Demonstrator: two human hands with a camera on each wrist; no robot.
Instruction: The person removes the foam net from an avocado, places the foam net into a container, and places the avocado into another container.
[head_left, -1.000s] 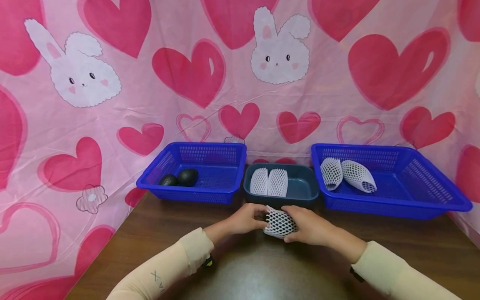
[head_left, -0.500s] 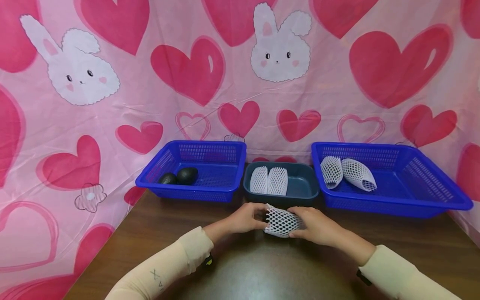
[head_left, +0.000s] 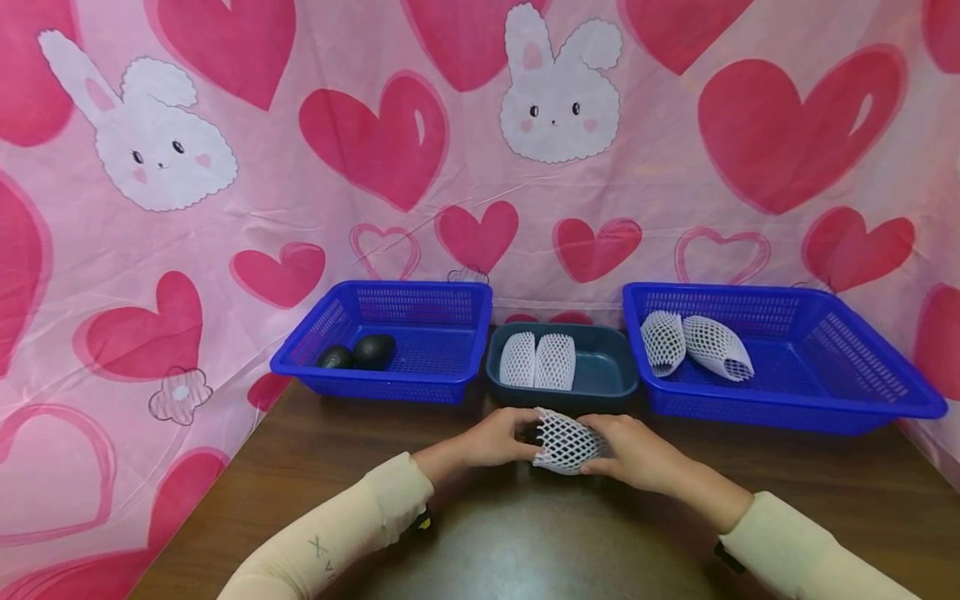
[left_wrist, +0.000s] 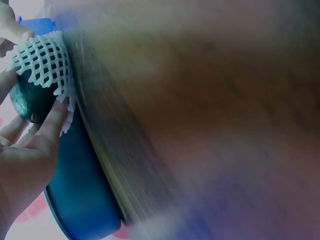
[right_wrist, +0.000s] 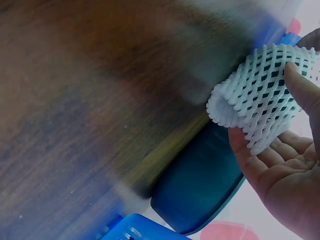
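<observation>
Though part-netted, avocado (left_wrist: 34,100) between both grips (head_left: 495,437) (head_left: 636,451)

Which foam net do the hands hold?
The net in front of the dark tray; the other four nets lie inside that tray or the right basket.

Pink heart-patterned backdrop (head_left: 477,158) with 2 rabbits (head_left: 558,133)

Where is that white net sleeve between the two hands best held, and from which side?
Probably hold the white net sleeve by its right part, coming from the right and pinching opposite sides, as the right hand does. It lies roughly crosswise, and the dark fruit pokes out of its left opening, by the left hand, so that end seems best left unsqueezed.
</observation>
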